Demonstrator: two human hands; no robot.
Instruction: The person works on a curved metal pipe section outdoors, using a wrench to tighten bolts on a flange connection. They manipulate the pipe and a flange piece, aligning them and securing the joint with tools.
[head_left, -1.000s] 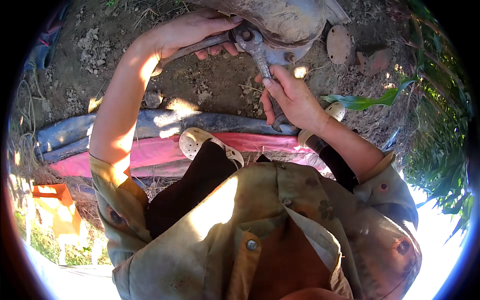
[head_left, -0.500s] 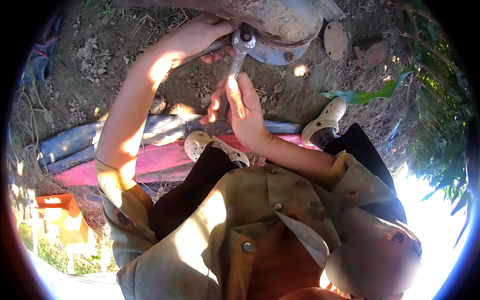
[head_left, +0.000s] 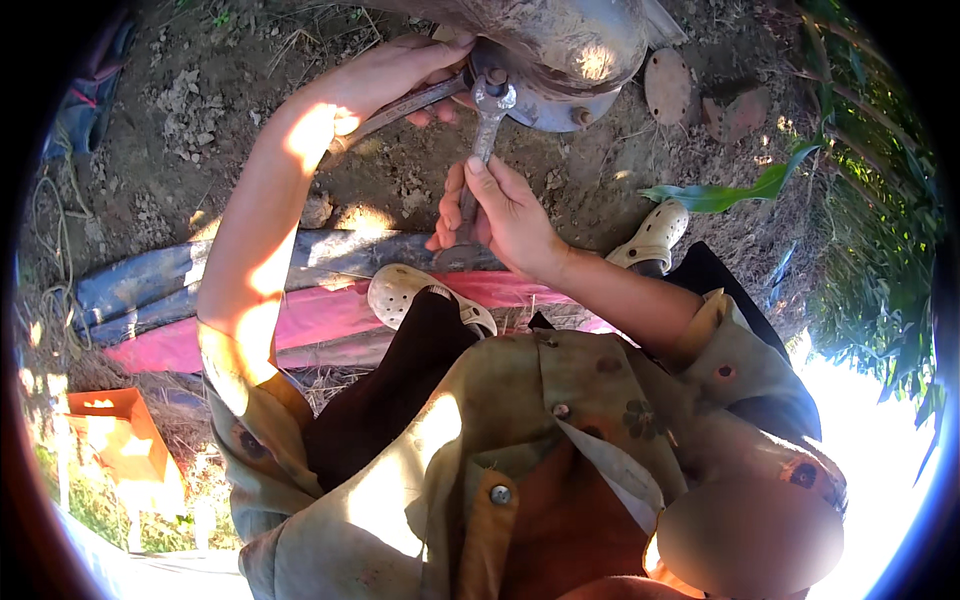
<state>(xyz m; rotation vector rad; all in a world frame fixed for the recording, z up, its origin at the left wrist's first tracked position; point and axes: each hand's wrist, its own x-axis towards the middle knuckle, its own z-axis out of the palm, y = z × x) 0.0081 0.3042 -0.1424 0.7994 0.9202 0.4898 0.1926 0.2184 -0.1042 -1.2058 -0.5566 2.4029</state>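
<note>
My right hand [head_left: 518, 222] is closed around the shaft of a worn metal wrench [head_left: 487, 130]. The wrench's open jaw sits at a bolt [head_left: 495, 76] on a round flange [head_left: 545, 112]; whether it grips the bolt fully I cannot tell. That flange ends a thick, dirty metal pipe [head_left: 530, 30] at the top of the view. My left hand [head_left: 405, 72] is at the flange's left side, its fingers curled around a long flat metal bar [head_left: 415, 102], whose far end is hidden near the flange. Another bolt [head_left: 581, 117] shows on the flange's right.
A loose round plate with holes [head_left: 668, 88] and a rusty flat piece [head_left: 738, 110] lie on the soil to the right. Flattened blue [head_left: 140, 295] and pink [head_left: 250, 330] hoses run across by my shoes [head_left: 400, 295]. Leafy plants [head_left: 880, 230] stand at right, an orange box [head_left: 125, 435] at lower left.
The wrench head has shifted down slightly relative to the bolt, and my right hand has moved a little right. More of the flat bar by my left hand now shows.
</note>
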